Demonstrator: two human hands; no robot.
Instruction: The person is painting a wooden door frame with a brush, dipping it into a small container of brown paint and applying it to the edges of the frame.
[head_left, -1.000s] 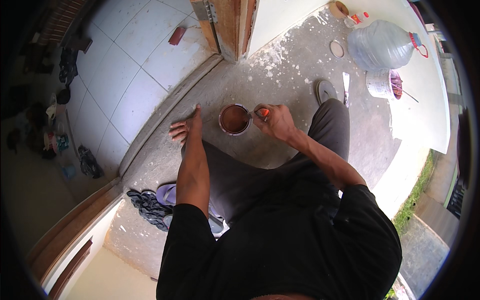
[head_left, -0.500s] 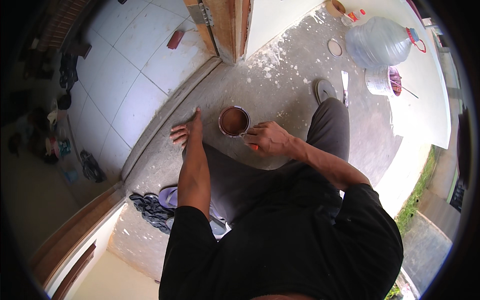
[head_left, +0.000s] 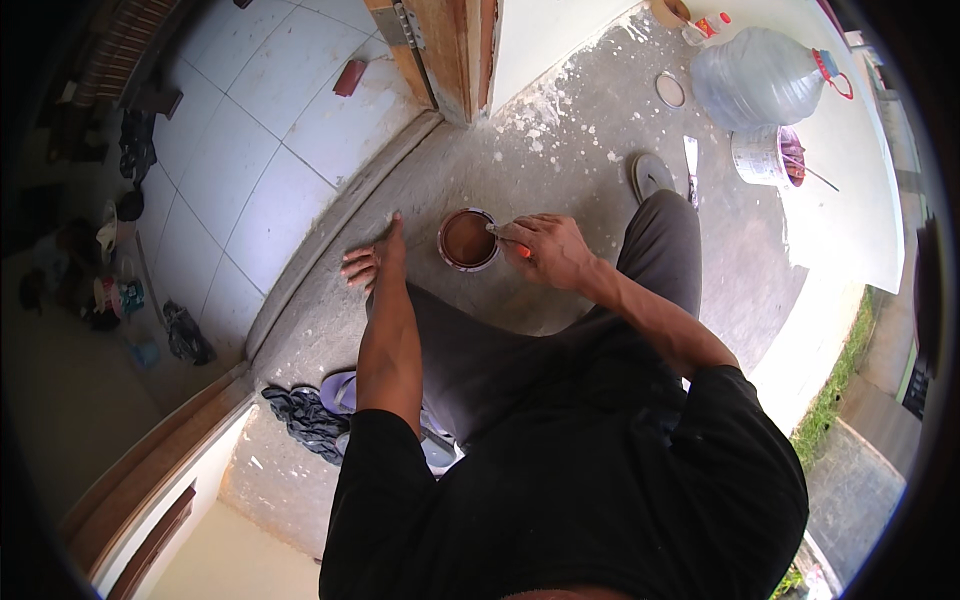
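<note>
From where I stand, I see the person sitting low, with the can (head_left: 468, 269) on the concrete floor (head_left: 560, 180) in front of the body, between the two hands. The right hand (head_left: 553, 250) is just beside the can, on its right side. Its fingers are closed around a tool with an orange handle (head_left: 524, 251), and the metal end (head_left: 494, 229) is at the right part of the can's rim. If it touches the rim, I cannot tell. Inside the can there is brown liquid (head_left: 464, 240). The left hand (head_left: 377, 262) is to the left of the can, apart from it and near the left knee. It is open, the thumb stretched away from the fingers, and I see nothing held in it; the palm is hidden. Farther away, beyond the right knee, lie a grey sandal (head_left: 655, 176) and a scraper (head_left: 691, 163).
</note>
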